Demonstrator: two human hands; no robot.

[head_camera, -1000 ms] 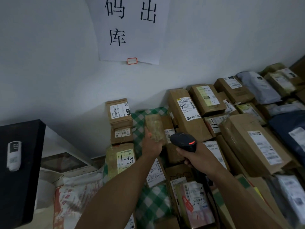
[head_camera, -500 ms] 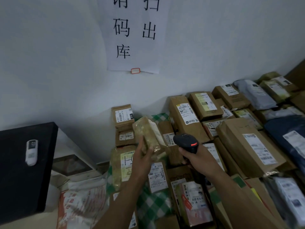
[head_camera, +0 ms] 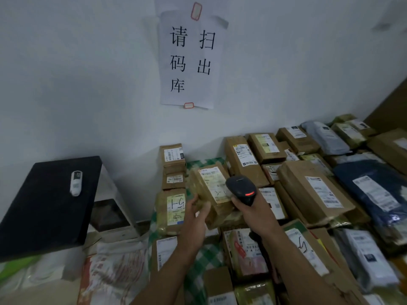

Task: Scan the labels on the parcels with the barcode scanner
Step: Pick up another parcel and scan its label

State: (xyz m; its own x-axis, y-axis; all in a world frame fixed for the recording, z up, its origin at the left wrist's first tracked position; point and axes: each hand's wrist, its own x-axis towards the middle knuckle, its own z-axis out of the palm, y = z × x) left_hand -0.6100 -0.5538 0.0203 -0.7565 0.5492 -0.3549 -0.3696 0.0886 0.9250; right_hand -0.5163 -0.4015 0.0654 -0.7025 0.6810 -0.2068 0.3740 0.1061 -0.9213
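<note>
The left grip (head_camera: 196,214) curls round the parcel (head_camera: 211,188), long axis running 11 to 5 o'clock. The right grip (head_camera: 253,211) clasps the scanner (head_camera: 241,190); the parcel's label (head_camera: 214,182) lies just beside, at its 9 o'clock.

Our left forearm (head_camera: 176,267) enters bare at the bottom edge near 6 o'clock and leans toward 1 o'clock. Our left hand (head_camera: 195,216) is turned palm inward, its fingers (head_camera: 191,201) and thumb curled round the lower end of a parcel (head_camera: 211,188). Our right forearm (head_camera: 293,256) enters from 5 o'clock and slants toward 11 o'clock. Our right hand (head_camera: 251,213) wraps the handle of a scanner (head_camera: 241,190), whose head stands at the fist's 12 o'clock. It sits just beside the left, at its 3 o'clock.
</note>
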